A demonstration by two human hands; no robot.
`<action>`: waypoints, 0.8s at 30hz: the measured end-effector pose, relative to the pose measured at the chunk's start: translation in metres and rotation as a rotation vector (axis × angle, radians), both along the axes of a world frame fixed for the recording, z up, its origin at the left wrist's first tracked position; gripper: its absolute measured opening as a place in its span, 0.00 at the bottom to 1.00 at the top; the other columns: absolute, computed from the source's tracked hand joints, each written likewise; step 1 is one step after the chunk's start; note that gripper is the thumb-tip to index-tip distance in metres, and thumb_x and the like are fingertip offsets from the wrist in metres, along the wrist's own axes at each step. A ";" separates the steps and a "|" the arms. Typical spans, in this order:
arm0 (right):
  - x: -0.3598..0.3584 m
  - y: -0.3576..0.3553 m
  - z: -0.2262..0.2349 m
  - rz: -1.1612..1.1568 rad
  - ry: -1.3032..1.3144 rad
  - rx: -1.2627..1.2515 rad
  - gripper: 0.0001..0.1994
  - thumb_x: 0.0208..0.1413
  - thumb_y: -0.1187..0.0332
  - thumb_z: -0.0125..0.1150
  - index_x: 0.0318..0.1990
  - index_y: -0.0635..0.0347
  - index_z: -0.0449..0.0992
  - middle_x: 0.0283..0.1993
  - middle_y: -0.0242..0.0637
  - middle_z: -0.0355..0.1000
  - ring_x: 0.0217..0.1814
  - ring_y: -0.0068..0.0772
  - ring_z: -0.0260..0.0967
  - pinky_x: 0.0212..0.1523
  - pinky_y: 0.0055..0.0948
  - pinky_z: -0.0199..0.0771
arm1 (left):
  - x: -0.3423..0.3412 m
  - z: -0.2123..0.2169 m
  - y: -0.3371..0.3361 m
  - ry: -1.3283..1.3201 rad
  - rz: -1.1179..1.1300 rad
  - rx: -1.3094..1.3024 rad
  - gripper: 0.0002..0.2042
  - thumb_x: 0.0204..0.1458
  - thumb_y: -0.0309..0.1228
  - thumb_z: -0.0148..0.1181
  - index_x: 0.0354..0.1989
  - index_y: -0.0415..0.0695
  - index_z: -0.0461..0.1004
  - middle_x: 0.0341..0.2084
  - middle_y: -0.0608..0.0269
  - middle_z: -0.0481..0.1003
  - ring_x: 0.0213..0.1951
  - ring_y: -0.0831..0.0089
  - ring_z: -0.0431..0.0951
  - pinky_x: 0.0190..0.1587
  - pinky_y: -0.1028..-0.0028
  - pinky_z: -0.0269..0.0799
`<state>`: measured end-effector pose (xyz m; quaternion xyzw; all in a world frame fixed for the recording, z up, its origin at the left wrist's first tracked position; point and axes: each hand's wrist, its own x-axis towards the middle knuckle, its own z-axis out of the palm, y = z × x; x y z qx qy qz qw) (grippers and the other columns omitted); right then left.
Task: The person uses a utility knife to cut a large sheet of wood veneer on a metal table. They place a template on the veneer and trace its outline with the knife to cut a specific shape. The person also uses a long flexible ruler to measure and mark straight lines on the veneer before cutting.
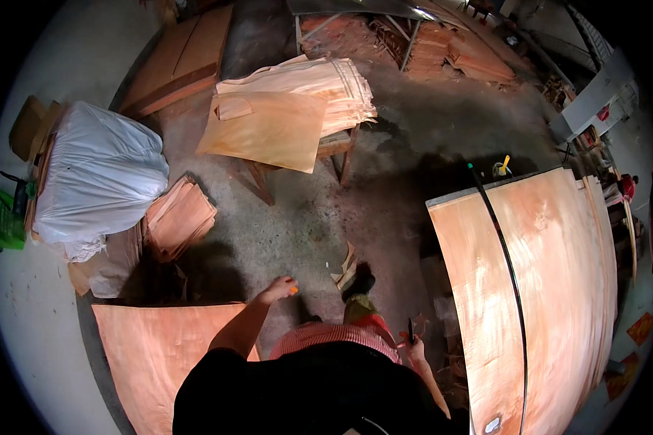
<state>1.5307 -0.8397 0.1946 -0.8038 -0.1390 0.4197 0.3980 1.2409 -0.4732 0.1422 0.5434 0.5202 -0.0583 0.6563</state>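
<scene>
My left hand is closed around a small orange object, only partly showing at its fingertips. It hovers just beyond the far right corner of a reddish wood veneer stack. Low by my right side, my right hand grips a slim dark object that points upward; its kind is too small to make out. To the right of that hand lies a large pale stack of veneer sheets, with a long black strip running across its top.
Ahead, more veneer sheets rest on a wooden stand. A white-covered pile and a small veneer bundle are at left. Veneer scraps lie on the floor near my foot. A yellow-handled tool sits beyond the right stack.
</scene>
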 end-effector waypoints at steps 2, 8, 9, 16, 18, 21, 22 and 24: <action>0.028 0.020 -0.011 0.053 0.000 -0.032 0.08 0.51 0.73 0.45 0.35 0.63 0.70 0.25 0.34 0.70 0.26 0.21 0.67 0.32 0.17 0.62 | 0.030 0.009 0.034 -0.025 0.041 -0.016 0.17 0.46 0.43 0.48 0.37 0.44 0.68 0.28 0.65 0.72 0.24 0.78 0.70 0.26 0.79 0.64; 0.109 0.098 -0.017 0.159 -0.158 -0.082 0.08 0.49 0.69 0.48 0.34 0.59 0.71 0.23 0.34 0.70 0.23 0.19 0.65 0.24 0.20 0.63 | 0.088 0.008 0.123 -0.087 0.284 0.020 0.16 0.46 0.43 0.48 0.36 0.43 0.67 0.27 0.63 0.71 0.23 0.77 0.70 0.23 0.78 0.64; 0.122 0.111 -0.020 0.170 -0.172 -0.048 0.08 0.49 0.68 0.48 0.34 0.59 0.71 0.22 0.35 0.70 0.23 0.18 0.65 0.23 0.20 0.62 | 0.098 0.004 0.145 -0.105 0.300 0.087 0.17 0.47 0.43 0.48 0.36 0.42 0.67 0.26 0.63 0.70 0.22 0.77 0.70 0.22 0.78 0.64; 0.139 0.136 0.002 -0.138 0.075 -0.017 0.10 0.48 0.68 0.49 0.36 0.62 0.70 0.27 0.35 0.71 0.20 0.22 0.65 0.22 0.22 0.63 | 0.127 -0.015 0.247 -0.115 0.616 0.131 0.20 0.46 0.46 0.49 0.36 0.40 0.65 0.22 0.61 0.67 0.17 0.74 0.67 0.19 0.74 0.63; 0.119 0.120 -0.013 -0.277 0.120 0.019 0.10 0.46 0.65 0.52 0.35 0.59 0.70 0.22 0.33 0.70 0.16 0.21 0.63 0.14 0.20 0.59 | 0.131 -0.018 0.284 -0.109 0.801 0.167 0.22 0.43 0.48 0.51 0.36 0.40 0.64 0.24 0.60 0.67 0.18 0.73 0.66 0.22 0.73 0.63; 0.076 0.093 -0.024 -0.302 0.138 -0.131 0.11 0.49 0.66 0.49 0.35 0.64 0.70 0.29 0.35 0.70 0.21 0.24 0.67 0.25 0.25 0.66 | 0.106 -0.059 0.337 -0.023 1.191 0.146 0.25 0.39 0.52 0.55 0.37 0.44 0.63 0.27 0.62 0.67 0.24 0.73 0.68 0.28 0.71 0.62; 0.055 0.079 -0.025 -0.163 0.056 -0.348 0.11 0.50 0.65 0.49 0.34 0.64 0.70 0.28 0.35 0.70 0.22 0.24 0.67 0.25 0.26 0.66 | 0.117 -0.054 0.343 -0.081 1.186 0.036 0.25 0.38 0.51 0.56 0.38 0.45 0.63 0.28 0.63 0.67 0.26 0.73 0.68 0.30 0.70 0.62; 0.007 0.071 -0.024 0.135 -0.078 -0.756 0.12 0.50 0.63 0.48 0.33 0.62 0.72 0.25 0.34 0.70 0.22 0.26 0.67 0.26 0.27 0.66 | 0.136 -0.002 0.352 -0.198 1.176 -0.167 0.27 0.36 0.51 0.59 0.40 0.47 0.62 0.31 0.65 0.67 0.30 0.72 0.68 0.33 0.68 0.61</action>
